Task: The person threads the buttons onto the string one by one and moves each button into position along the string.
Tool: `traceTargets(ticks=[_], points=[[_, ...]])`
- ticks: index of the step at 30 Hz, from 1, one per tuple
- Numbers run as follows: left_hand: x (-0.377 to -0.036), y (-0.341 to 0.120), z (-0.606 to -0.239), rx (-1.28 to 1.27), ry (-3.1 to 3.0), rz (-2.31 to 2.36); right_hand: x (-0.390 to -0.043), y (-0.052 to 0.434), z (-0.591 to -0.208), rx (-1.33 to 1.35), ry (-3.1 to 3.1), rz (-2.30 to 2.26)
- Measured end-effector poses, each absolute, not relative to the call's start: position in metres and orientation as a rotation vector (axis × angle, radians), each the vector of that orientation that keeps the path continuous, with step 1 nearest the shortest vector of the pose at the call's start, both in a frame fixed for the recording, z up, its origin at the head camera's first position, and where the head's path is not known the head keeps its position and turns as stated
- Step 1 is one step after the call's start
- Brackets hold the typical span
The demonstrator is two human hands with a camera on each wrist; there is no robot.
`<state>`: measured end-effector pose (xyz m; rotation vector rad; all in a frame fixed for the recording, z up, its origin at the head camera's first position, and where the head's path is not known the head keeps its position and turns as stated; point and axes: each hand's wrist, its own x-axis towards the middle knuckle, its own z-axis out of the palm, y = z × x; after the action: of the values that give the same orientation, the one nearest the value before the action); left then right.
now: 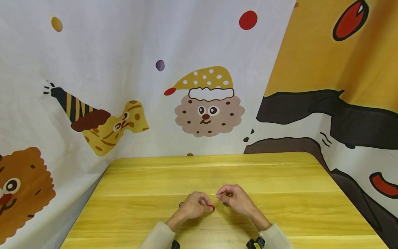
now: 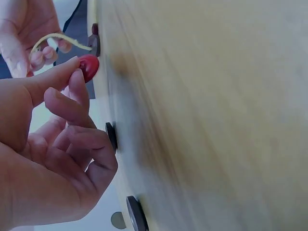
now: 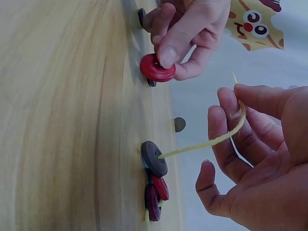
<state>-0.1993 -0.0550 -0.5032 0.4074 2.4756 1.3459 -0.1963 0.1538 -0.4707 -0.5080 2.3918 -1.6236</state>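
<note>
My left hand (image 1: 195,206) pinches a red button (image 3: 157,68) by its edge between thumb and fingertip, over the wooden table. Across from it, my right hand (image 1: 237,200) pinches a yellow cord (image 3: 202,146) near its end, and a short tip pokes out beyond the fingers. The cord curves down into a dark grey button (image 3: 154,159) at the tabletop. Close against that one are another red button (image 3: 160,186) and a dark purple button (image 3: 152,202), with more cord showing beside them. The held red button and the cord's tip are apart.
Two loose dark buttons, one nearer (image 2: 136,214) and one farther (image 2: 111,136), lie on the wooden table (image 1: 140,180) by my left hand. A curtain (image 1: 124,52) printed with cartoon biscuits hangs behind the table's far edge.
</note>
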Motion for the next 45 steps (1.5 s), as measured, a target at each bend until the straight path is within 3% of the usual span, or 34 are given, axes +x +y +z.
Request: traceTargets(ticks=[16,32,45], points=[[-0.203,-0.06,-0.506,0.325,2.141,1.701,-0.206,0.16,-0.491,-0.537,2.339,-1.688],[-0.206,-0.064,-0.504,0.37,2.202,1.729,-0.196,0.155,-0.474,-0.496,2.42,-1.618],[-0.205,-0.066,-0.498,0.302,2.246,1.742,-0.202,0.161,-0.489,-0.488,2.442,-1.614]])
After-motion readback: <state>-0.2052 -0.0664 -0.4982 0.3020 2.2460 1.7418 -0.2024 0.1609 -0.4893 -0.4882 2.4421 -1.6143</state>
